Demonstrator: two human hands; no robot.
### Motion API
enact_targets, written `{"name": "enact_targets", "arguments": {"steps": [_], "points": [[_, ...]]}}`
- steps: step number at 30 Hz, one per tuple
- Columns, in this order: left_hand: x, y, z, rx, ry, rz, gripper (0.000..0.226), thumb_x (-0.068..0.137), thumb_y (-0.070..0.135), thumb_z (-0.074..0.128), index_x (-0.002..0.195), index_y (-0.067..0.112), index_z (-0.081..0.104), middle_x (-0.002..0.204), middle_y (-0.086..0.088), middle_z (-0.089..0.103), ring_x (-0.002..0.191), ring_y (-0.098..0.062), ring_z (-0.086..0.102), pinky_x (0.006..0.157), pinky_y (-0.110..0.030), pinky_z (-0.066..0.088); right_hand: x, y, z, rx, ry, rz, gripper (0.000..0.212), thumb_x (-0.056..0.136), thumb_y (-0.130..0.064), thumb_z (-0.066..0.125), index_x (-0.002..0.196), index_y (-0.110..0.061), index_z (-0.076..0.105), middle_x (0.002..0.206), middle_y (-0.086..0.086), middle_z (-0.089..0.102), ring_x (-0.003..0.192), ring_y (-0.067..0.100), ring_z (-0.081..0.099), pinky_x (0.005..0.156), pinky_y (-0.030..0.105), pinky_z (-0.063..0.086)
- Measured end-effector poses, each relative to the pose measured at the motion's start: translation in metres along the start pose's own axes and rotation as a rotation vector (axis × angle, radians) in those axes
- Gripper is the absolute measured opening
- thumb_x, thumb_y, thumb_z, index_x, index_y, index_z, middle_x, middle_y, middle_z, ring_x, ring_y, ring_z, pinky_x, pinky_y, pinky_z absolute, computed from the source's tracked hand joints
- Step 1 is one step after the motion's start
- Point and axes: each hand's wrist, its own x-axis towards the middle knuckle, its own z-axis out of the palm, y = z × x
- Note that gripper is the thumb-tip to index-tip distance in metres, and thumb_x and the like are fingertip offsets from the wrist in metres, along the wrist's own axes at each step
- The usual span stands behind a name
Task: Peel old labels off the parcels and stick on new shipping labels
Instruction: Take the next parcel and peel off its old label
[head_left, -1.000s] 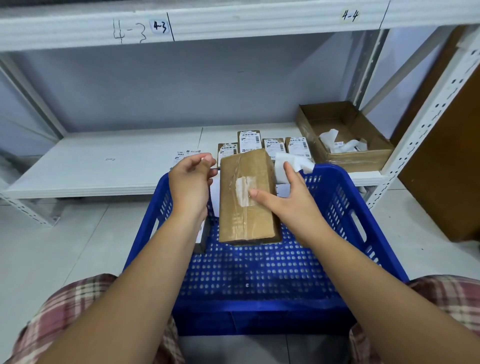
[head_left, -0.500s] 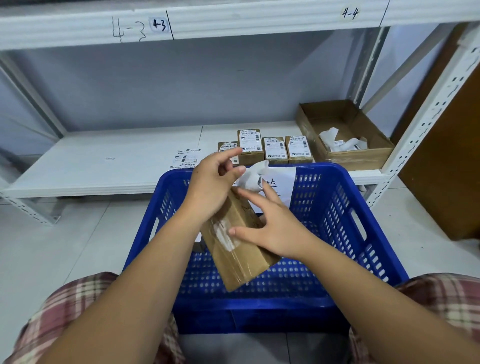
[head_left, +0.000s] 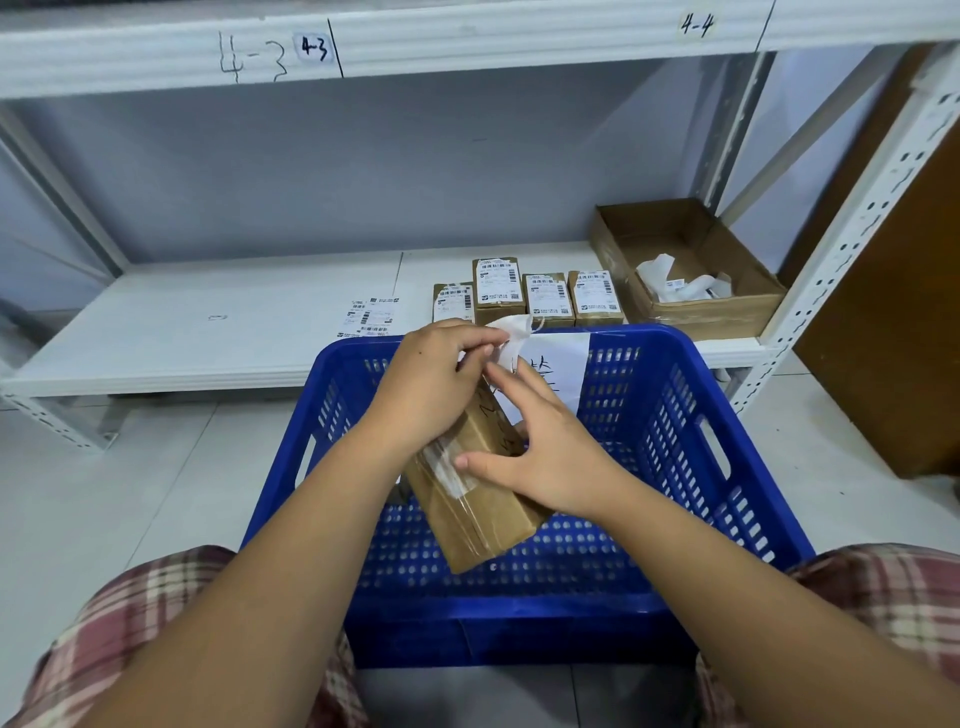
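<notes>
Two hands are working one parcel (head_left: 483, 519) above the blue basket (head_left: 519, 618), and I am following them through the head camera. The right hand (head_left: 545, 462) is gripping the parcel, with its thumb (head_left: 478, 461) lying across the taped top face and its fingers reaching round the right-hand edge. The left hand (head_left: 436, 384) is pinching the old label (head_left: 514, 332), a crumpled white scrap, between thumb and fingertips at the parcel's far end (I cannot tell whether a corner is clinging to the cardboard). The parcel is hanging tilted, not resting on the basket floor. Its long axis is running from the low near end up and away toward the shelf (head_left: 208, 332), so the bared face is looking up at me and to the left. I am judging that the peel is about finished and that the scrap needs binning next. The cardboard box (head_left: 717, 312) holding other white scraps is sitting on the shelf, well off to the right and beyond the basket. That puts it on the right hand's side, while the scrap is in the left, so the left arm would be crossing over the parcel to reach it. The sheet of new labels (head_left: 371, 317) is lying on the shelf just beyond the left hand, to the left of four labelled parcels (head_left: 548, 299), which makes that hand the nearer one for the fresh label.
</notes>
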Motion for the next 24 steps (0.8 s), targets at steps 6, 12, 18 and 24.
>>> {"name": "enact_targets", "arguments": {"steps": [6, 12, 18, 24], "points": [[0.002, -0.006, 0.001, -0.112, -0.164, -0.051, 0.032, 0.097, 0.028, 0.049, 0.127, 0.027, 0.058, 0.105, 0.016, 0.035, 0.119, -0.010, 0.035, 0.105, -0.023, 0.029, 0.002, 0.006, 0.001, 0.032, 0.048, -0.042, 0.108, 0.078, -0.046, 0.077, 0.157, -0.033, 0.004, 0.163, -0.013, 0.010, 0.133, -0.001, 0.023, 0.115, 0.041, 0.033], [0.004, -0.004, -0.013, -0.548, -0.119, -0.283, 0.027, 0.100, 0.031, 0.043, 0.102, 0.028, 0.069, 0.108, 0.009, 0.064, 0.102, -0.010, 0.057, 0.090, -0.019, 0.041, -0.001, 0.006, -0.001, 0.035, 0.033, -0.034, 0.109, 0.079, -0.046, 0.076, 0.152, -0.046, -0.005, 0.161, -0.019, 0.005, 0.145, 0.013, 0.026, 0.116, 0.041, 0.032], [0.006, -0.010, -0.013, -0.805, 0.087, -0.517, 0.020, 0.093, 0.019, 0.056, 0.085, 0.024, 0.073, 0.083, 0.006, 0.070, 0.080, -0.015, 0.063, 0.080, -0.028, 0.047, -0.001, 0.007, 0.002, 0.031, -0.002, -0.009, 0.109, 0.079, -0.046, 0.076, 0.153, -0.044, -0.004, 0.160, -0.019, 0.003, 0.148, 0.007, 0.015, 0.119, 0.039, 0.026], [0.009, -0.018, -0.007, -0.559, 0.276, -0.511, 0.018, 0.091, 0.016, 0.059, 0.079, 0.025, 0.068, 0.088, 0.012, 0.066, 0.090, -0.008, 0.058, 0.079, -0.022, 0.045, 0.007, 0.010, -0.005, 0.101, 0.076, 0.057, 0.114, 0.074, -0.052, 0.077, 0.155, -0.040, -0.001, 0.163, -0.014, 0.004, 0.146, 0.018, 0.026, 0.116, 0.044, 0.032]]}}
